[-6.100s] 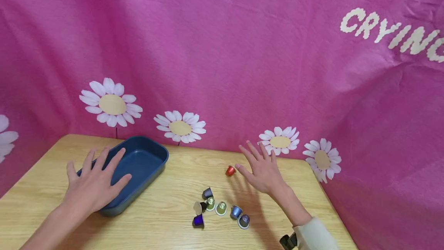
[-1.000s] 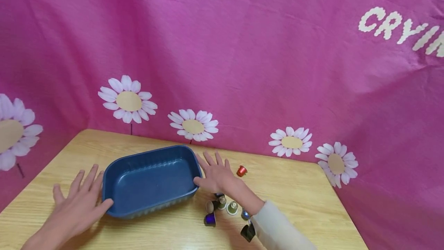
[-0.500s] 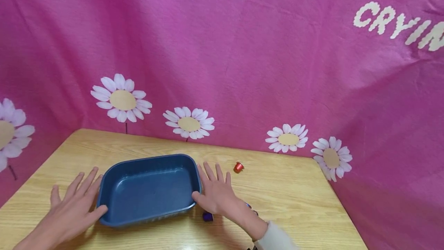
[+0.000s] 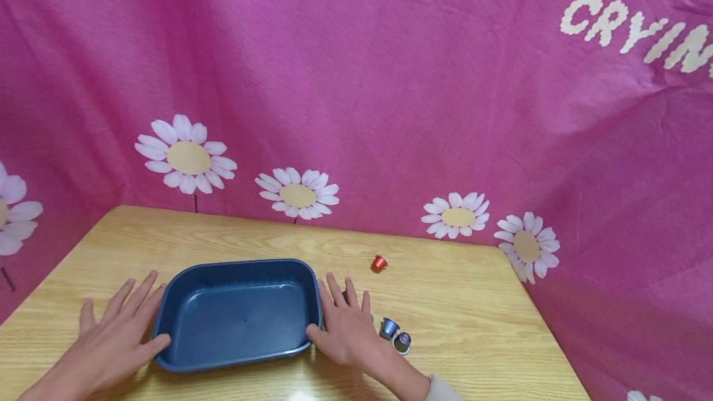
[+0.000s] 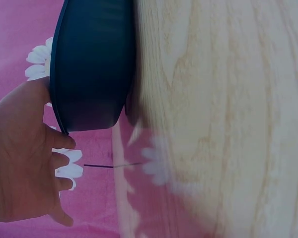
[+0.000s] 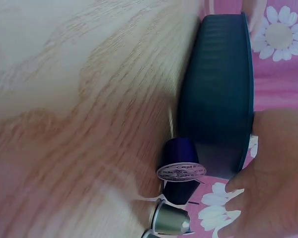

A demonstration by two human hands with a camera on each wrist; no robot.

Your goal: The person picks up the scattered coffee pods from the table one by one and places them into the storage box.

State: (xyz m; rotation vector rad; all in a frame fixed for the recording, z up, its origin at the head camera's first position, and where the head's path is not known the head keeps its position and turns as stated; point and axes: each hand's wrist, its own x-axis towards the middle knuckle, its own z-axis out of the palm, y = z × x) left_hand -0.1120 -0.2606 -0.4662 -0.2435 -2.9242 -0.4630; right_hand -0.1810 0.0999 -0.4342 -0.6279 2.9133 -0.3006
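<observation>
A dark blue rectangular baking dish [image 4: 239, 320] lies crosswise on the table, with nothing inside it. At its left end is my left hand [image 4: 114, 333], fingers spread and straight, thumb touching the rim. My right hand [image 4: 348, 330] rests against the opposite end, also with straight fingers and its thumb at the rim. The right wrist view shows a purple coffee capsule [image 6: 178, 152] close beside the dish wall, then a black capsule [image 6: 180, 192] and a green capsule [image 6: 170, 219]. From the head, my right hand hides most of these.
Farther back on the table [image 4: 457, 289] lies a red capsule [image 4: 379, 263]. Right of my right hand are a blue capsule [image 4: 388, 328] and a dark purple capsule [image 4: 402, 343]. A pink cloth [image 4: 379, 79] with printed daisies hangs behind the table.
Since the earliest frame, the dish has turned from lengthwise to crosswise and my right hand has come over to it. Over the last second, both hands and the dish have shifted nearer me.
</observation>
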